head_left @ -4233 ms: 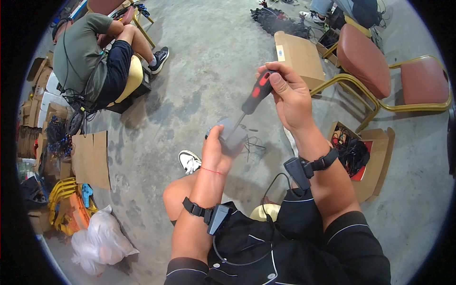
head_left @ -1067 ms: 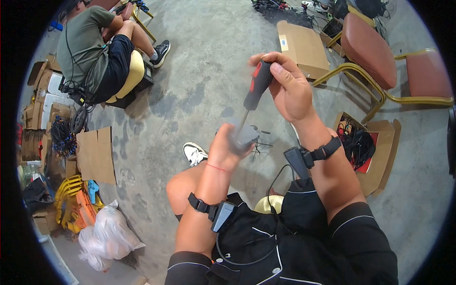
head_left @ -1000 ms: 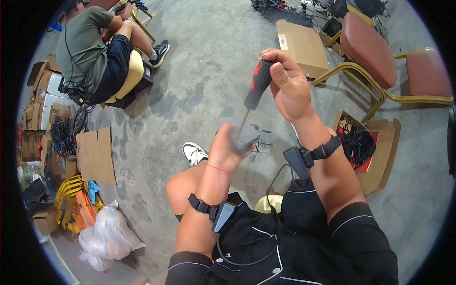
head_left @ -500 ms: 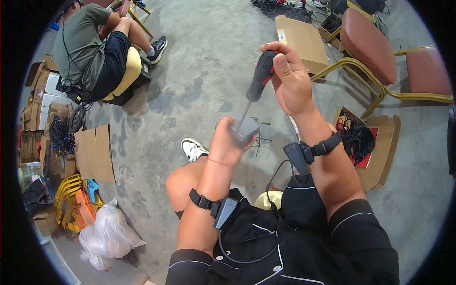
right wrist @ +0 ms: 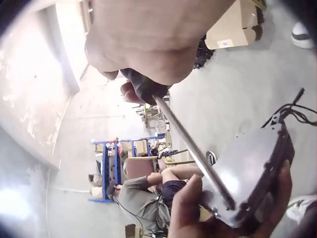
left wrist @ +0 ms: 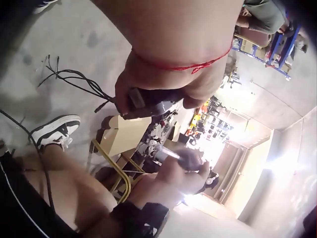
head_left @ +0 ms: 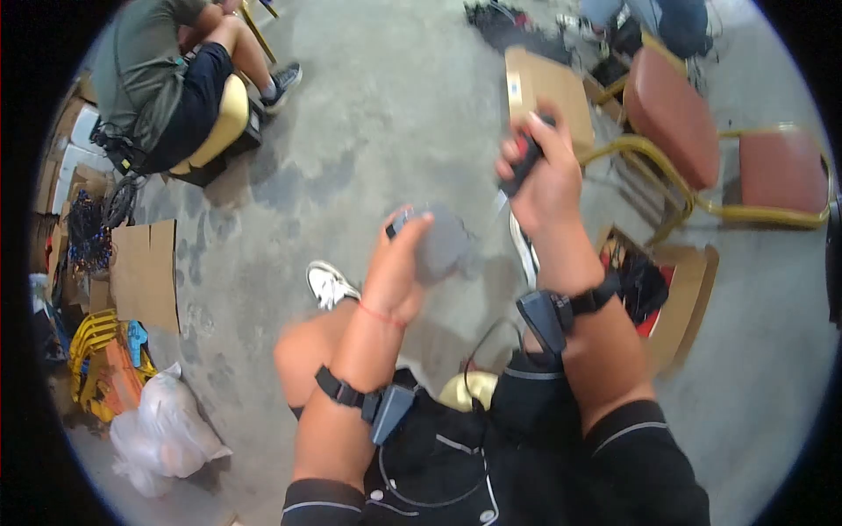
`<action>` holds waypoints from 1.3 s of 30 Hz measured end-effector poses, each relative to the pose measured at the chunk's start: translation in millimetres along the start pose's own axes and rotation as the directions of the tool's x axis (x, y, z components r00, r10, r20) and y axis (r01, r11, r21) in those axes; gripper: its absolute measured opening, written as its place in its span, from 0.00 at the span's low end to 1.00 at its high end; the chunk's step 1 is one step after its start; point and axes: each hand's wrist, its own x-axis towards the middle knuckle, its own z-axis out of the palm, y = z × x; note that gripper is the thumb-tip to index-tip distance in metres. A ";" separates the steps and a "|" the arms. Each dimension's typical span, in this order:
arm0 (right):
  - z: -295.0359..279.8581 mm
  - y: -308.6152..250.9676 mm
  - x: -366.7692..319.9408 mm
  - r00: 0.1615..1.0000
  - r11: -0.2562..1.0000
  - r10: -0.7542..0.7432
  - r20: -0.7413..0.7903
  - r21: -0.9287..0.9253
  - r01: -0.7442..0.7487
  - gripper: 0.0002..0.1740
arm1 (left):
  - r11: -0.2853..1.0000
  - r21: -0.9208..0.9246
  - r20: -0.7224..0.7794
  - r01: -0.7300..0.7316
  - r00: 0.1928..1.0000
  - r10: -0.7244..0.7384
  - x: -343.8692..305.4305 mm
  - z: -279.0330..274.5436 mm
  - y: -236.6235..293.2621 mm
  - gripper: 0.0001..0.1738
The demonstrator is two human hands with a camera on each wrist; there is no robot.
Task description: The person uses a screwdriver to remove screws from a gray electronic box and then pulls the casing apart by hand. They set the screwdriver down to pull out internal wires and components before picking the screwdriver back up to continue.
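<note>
My left hand point(head_left: 390, 272) grips a flat grey housing point(head_left: 445, 244), blurred in the head view. In the right wrist view the housing point(right wrist: 255, 161) shows a smooth face, screw points along its edge and black cables point(right wrist: 292, 113) coming out of one end. My right hand point(head_left: 548, 193) holds a screwdriver point(head_left: 526, 164) by its black and red handle, fingers wrapped round it. The screwdriver's long metal shaft point(right wrist: 190, 148) slants toward the housing, and its tip overlaps a corner of it in the right wrist view. In the head view the two hands stand apart.
Another person point(head_left: 167, 79) sits at the upper left. Brown chairs point(head_left: 675, 118) and a cardboard box point(head_left: 553, 92) stand at the upper right. An open carton point(head_left: 684, 307) with cables lies right of my arm. White bags point(head_left: 171, 425) and flat cardboard point(head_left: 145, 272) lie left.
My right hand has moved right and down, drawing the screwdriver away from the housing, its fingers now closer round the handle. The left hand with the housing has shifted slightly left.
</note>
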 end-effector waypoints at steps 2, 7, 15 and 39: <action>-16.3 -11.8 10.6 0.979 0.965 0.203 0.014 -0.171 -0.197 0.26 | 0.998 0.004 -0.084 -0.066 0.994 0.066 -6.8 6.0 15.2 0.26; 8.0 -5.6 -14.6 0.931 0.564 0.359 0.065 -0.810 -0.161 0.27 | 0.978 0.140 0.079 -0.158 0.986 0.148 -0.3 -10.6 35.3 0.35; -1.4 17.4 -12.4 0.904 0.547 0.428 0.012 -0.799 -0.249 0.31 | 0.885 0.233 0.198 -0.404 0.910 0.364 -9.4 -3.2 29.4 0.45; -12.2 -10.2 -6.8 0.993 0.539 -0.106 -0.045 -0.842 0.020 0.21 | 0.468 0.528 -0.019 -0.708 0.541 0.841 -9.8 -2.7 56.1 0.31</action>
